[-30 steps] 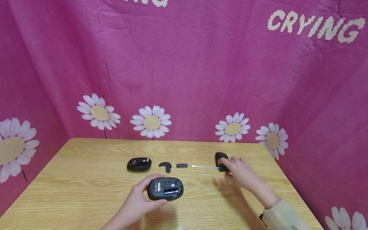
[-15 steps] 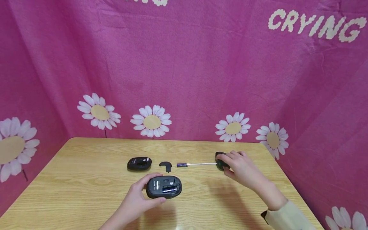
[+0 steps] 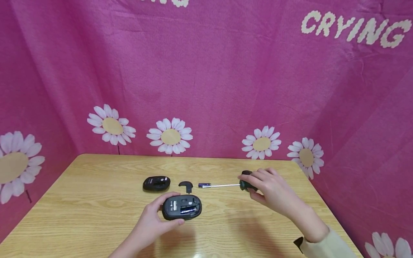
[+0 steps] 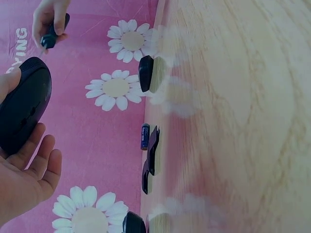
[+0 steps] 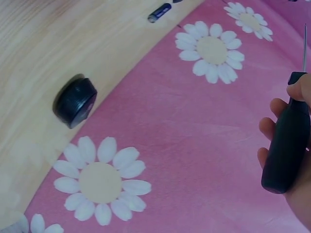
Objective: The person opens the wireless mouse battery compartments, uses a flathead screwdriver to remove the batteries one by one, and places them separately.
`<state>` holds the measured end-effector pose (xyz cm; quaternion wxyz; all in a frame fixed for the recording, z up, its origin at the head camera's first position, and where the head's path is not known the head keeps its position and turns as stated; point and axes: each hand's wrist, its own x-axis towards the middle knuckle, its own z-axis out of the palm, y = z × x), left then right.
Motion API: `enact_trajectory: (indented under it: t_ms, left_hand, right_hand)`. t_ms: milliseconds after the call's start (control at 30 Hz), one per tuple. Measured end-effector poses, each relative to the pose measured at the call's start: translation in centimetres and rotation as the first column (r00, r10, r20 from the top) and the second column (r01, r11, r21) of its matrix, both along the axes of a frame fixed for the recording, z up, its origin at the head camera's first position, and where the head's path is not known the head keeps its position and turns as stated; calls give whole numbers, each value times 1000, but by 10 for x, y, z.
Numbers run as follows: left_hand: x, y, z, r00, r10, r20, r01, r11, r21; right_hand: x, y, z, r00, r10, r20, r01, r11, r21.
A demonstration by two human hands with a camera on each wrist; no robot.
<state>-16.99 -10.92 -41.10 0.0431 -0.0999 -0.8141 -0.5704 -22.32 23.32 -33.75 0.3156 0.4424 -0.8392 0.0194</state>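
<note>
My left hand (image 3: 154, 217) grips a black computer mouse (image 3: 181, 207) turned underside up, just above the wooden table (image 3: 96, 211); a battery shows in its open compartment. The left wrist view shows the same mouse (image 4: 24, 109) in my palm. My right hand (image 3: 259, 186) holds a screwdriver by its dark handle (image 3: 246, 185); the thin metal shaft (image 3: 222, 185) points left, its tip by a loose battery (image 3: 204, 185). In the right wrist view my fingers wrap the handle (image 5: 286, 145).
A second black mouse (image 3: 156, 183) lies at centre left, and a small black battery cover (image 3: 185, 185) lies between it and the loose battery. A black rounded part (image 5: 75, 102) sits on the table behind my right hand. Pink flowered cloth (image 3: 206, 89) walls the table's back and sides.
My right hand closed on the screwdriver handle and slid the tool left until its tip reached the loose battery. My left hand shifted the mouse slightly left and farther from me.
</note>
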Motion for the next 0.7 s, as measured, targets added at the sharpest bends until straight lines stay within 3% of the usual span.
enact_trajectory:
  t_ms: [267, 700]
  left_hand:
    - [2, -1, 1, 999, 14, -47, -13, 1000, 4]
    - [2, -3, 3, 996, 56, -74, -58, 998, -25]
  right_hand:
    - [10, -9, 7, 994, 85, -69, -86, 996, -22]
    - [15, -11, 2, 996, 91, -22, -90, 995, 45]
